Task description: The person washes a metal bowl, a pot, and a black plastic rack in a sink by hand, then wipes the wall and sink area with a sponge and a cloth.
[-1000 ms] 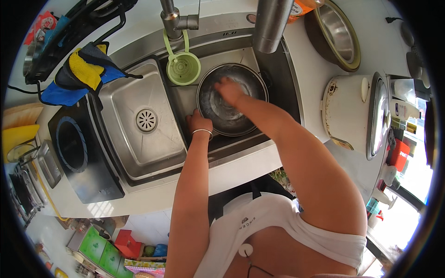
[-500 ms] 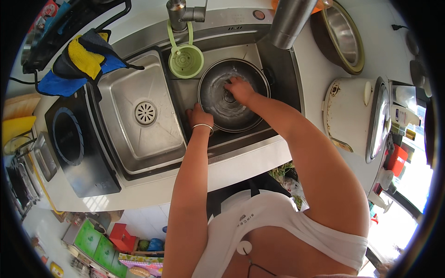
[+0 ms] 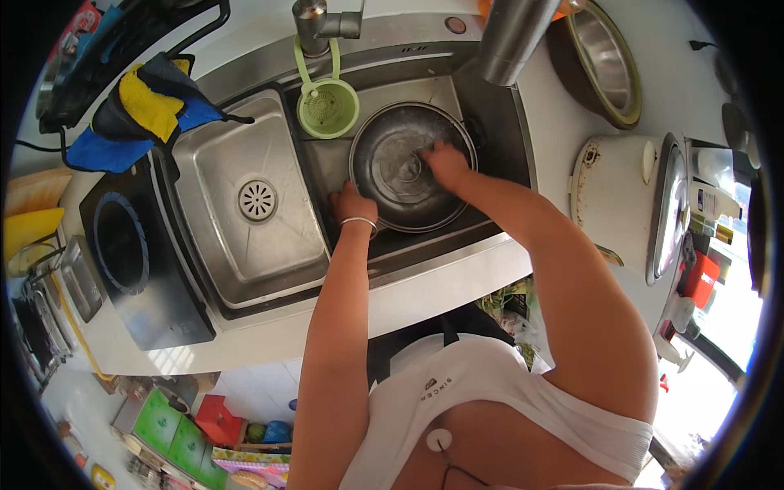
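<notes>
A round dark pan (image 3: 392,200) with a pale rim sits in the right-hand basin of the sink, its inside wet and streaked. At its lower left edge my left hand (image 3: 353,206) is closed, gripping the rim side; the fingertips are partly hidden. My right hand (image 3: 448,167) reaches into the pan, right of its middle, fingers bent and pressed together against the inner surface. Whatever those fingers hold, if anything, is too small or covered to make out. A small dark loop handle (image 3: 474,132) juts from the pan's upper right edge.
Left of the pan is the steel basin (image 3: 245,229) with a drain. A green strainer (image 3: 328,114) hangs from the faucet (image 3: 314,28). Cloths (image 3: 151,102) and an induction cooktop (image 3: 122,245) lie farther left. A white pot (image 3: 612,188) and metal bowl (image 3: 608,69) stand right.
My right hand has shifted to the right and slightly down within the pan, away from its middle. My left hand stays at the rim, and the pan has barely moved.
</notes>
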Demonstrator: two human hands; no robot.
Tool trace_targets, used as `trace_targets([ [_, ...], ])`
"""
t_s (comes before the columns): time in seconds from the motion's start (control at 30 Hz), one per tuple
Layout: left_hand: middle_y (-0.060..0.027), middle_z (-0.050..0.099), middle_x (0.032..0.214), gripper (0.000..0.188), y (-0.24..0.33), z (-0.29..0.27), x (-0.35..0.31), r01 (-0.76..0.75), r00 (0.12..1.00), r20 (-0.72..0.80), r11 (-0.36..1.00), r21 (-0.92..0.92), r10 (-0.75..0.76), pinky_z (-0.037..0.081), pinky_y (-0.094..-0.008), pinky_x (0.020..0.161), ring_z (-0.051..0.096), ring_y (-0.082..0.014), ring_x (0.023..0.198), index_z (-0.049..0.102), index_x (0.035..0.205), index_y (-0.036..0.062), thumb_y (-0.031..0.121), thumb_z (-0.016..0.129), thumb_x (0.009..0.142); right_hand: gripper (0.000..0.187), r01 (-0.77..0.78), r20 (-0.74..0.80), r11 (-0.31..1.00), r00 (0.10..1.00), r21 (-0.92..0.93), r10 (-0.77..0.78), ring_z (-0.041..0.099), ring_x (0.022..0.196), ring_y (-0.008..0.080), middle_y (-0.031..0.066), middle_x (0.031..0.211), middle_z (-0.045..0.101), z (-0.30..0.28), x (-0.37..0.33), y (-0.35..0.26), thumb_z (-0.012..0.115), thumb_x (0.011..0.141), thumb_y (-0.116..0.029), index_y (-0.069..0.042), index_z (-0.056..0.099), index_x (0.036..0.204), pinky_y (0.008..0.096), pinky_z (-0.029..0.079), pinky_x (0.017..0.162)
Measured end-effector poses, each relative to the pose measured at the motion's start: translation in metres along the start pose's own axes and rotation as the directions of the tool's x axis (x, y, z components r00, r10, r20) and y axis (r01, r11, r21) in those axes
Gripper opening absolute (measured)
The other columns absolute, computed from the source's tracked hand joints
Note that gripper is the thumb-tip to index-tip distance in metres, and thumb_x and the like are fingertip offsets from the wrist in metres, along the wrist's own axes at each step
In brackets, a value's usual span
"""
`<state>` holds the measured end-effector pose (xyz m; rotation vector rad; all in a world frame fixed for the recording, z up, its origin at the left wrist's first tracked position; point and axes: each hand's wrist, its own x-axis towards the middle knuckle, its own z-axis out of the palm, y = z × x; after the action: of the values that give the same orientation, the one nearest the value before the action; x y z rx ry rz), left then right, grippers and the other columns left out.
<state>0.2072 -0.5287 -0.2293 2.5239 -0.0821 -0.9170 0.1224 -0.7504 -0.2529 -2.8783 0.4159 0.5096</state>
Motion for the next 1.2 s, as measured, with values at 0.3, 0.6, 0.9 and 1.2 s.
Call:
trace_targets([
  [0.3,-0.0282,0.048,0.117,0.043,-0.004,0.01,0.007,-0.054,0.998,0.037,0.998,0.039,0.052,0.041,-0.0455,0.096,0.05,-0.0458,0.107,0.052,0.115,0.005,0.002,0.055,0.072,0.029,0.176,-0.195,0.922,0.974,0.344,-0.113,0.057,0.093,0.0426,0.0235,0.102,0.055,0.033,0.041,-0.093,0.061,0.071,-0.003,-0.004,0.058,0.1,0.0481,0.047,0.082],
  [0.6,-0.0302,0.046,0.118,0.047,-0.005,0.008,0.009,-0.088,0.994,0.06,0.996,0.033,0.086,0.039,-0.0429,0.099,0.046,-0.0452,0.111,0.05,0.119,0.0036,0.003,0.056,0.072,0.046,0.119,-0.459,0.701,0.829,0.703,0.319,0.052,0.104,0.0427,0.0226,0.111,0.054,0.012,0.056,-0.111,0.06,0.065,0.006,-0.002,0.053,0.11,0.0455,0.045,0.088],
  [0.9,-0.0319,0.044,0.121,0.05,-0.008,0.01,0.011,-0.079,0.993,0.085,0.997,-0.014,0.08,0.038,-0.0433,0.1,0.047,-0.0456,0.111,0.049,0.123,0.0036,0.004,0.054,0.073,0.034,0.098,-0.358,0.92,0.933,0.381,0.049,0.054,0.102,0.0401,0.0189,0.112,0.048,-0.035,0.071,-0.061,0.054,0.078,-0.005,-0.012,0.053,0.112,0.0448,0.049,0.081],
  [1.2,-0.0316,0.045,0.12,0.051,-0.006,0.012,0.008,-0.067,0.993,0.095,0.998,-0.003,0.067,0.038,-0.0423,0.101,0.046,-0.0455,0.112,0.049,0.125,0.0041,0.004,0.052,0.073,0.027,-0.247,0.115,0.959,0.958,-0.137,0.263,0.059,0.097,0.0357,0.0172,0.11,0.053,0.028,-0.027,-0.021,0.051,0.083,-0.011,-0.005,0.062,0.108,0.0425,0.052,0.077],
])
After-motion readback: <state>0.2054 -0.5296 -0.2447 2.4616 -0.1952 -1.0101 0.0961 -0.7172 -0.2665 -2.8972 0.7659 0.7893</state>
